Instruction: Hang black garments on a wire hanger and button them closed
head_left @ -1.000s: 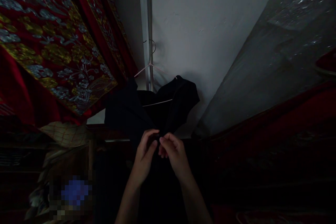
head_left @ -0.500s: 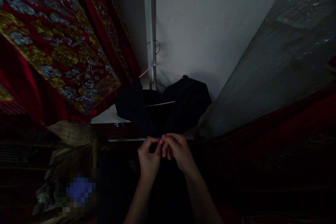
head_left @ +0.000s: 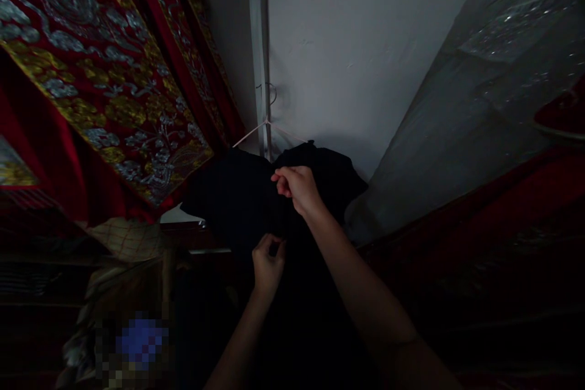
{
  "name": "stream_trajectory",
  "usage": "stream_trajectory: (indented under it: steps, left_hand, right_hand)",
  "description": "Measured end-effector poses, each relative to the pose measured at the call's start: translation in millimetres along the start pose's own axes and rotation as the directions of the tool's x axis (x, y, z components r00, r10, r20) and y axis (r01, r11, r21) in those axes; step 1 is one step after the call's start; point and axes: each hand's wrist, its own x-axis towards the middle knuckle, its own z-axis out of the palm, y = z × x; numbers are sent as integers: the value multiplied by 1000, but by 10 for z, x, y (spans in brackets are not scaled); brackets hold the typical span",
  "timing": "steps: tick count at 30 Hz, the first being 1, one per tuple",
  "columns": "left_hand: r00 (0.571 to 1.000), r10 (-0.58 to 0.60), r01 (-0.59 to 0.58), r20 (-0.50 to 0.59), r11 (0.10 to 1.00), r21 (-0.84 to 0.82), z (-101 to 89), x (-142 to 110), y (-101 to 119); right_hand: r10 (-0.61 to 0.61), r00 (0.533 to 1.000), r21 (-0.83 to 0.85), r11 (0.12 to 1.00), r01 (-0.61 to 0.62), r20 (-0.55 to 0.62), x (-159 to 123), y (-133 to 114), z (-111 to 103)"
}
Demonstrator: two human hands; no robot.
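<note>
A dark navy garment (head_left: 223,195) hangs by its shoulders on a thin pale wire hanger (head_left: 250,133). Its front is drawn together, and the fastening is too dark to make out. My right hand (head_left: 296,186) is closed in a pinch at the top of the front, just below the neckline. Whatever small part sits between those fingers is hidden. Lower on the same front, my left hand (head_left: 269,259) pinches the cloth between thumb and forefinger. The lower part of the garment fades into shadow.
The hanger hooks onto a vertical metal pole (head_left: 259,30) against a pale wall (head_left: 356,42). Red embroidered cloth (head_left: 114,97) hangs close on the left, above a checked cloth bundle (head_left: 125,241). Clear plastic sheeting (head_left: 457,122) slopes down at the right over red fabric.
My right hand has moved up from beside my left hand to the neckline. The open V of the front has come together. My left hand stays low, still pinching.
</note>
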Motion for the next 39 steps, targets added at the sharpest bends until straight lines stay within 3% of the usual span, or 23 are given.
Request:
stream_trajectory:
  steps: [8, 12, 16, 19, 23, 26, 28, 30, 32, 35, 36, 39]
  left_hand:
    - [1000, 6, -7, 18, 999, 40, -30, -81, -81]
    - [999, 0, -1, 40, 999, 42, -1, -170, -105]
    - [997, -19, 16, 74, 999, 44, -37, -111, -41]
    - [996, 36, -39, 85, 998, 38, -203, 195, 231]
    - [972, 234, -233, -30, 972, 22, -531, 803, 863]
    - [969, 237, -241, 71, 969, 53, -672, 1131, 1235]
    - [965, 225, -240, 132, 965, 110, -682, 1235, 1293]
    - [969, 202, -223, 142, 962, 156, -644, 1276, 1172]
    - [980, 164, -183, 115, 965, 188, -583, 1290, 913]
    - [997, 64, -66, 30, 994, 83, -481, 1288, 448]
    - [1000, 26, -26, 8, 1000, -7, -450, 1276, 318]
    - [1000, -2, 4, 10, 980, -200, -385, 1185, 84]
  right_hand:
    - [-16, 999, -26, 1000, 17, 30, 116, -122, 100]
    - [-84, 996, -6, 996, 84, 5, 144, -240, 126]
    - [-145, 988, -31, 989, 147, 57, 129, -337, 73]
    - [-195, 979, -41, 979, 197, 55, 71, -329, -8]
    - [-252, 966, -55, 965, 255, 64, -69, -290, -72]
    - [-322, 943, -67, 943, 327, 80, -146, -300, -61]
    - [-355, 932, -90, 928, 361, 75, -108, -284, -65]
    - [-376, 926, -127, 918, 377, 26, 39, -204, -117]
    - [-425, 902, -204, 892, 403, -76, 277, -40, -238]
    - [-574, 778, -450, 783, 431, -254, 659, 324, -538]
    - [-571, 767, -525, 766, 370, -293, 753, 461, -655]
    - [-330, 906, -593, 797, 118, -264, 849, 877, -975]
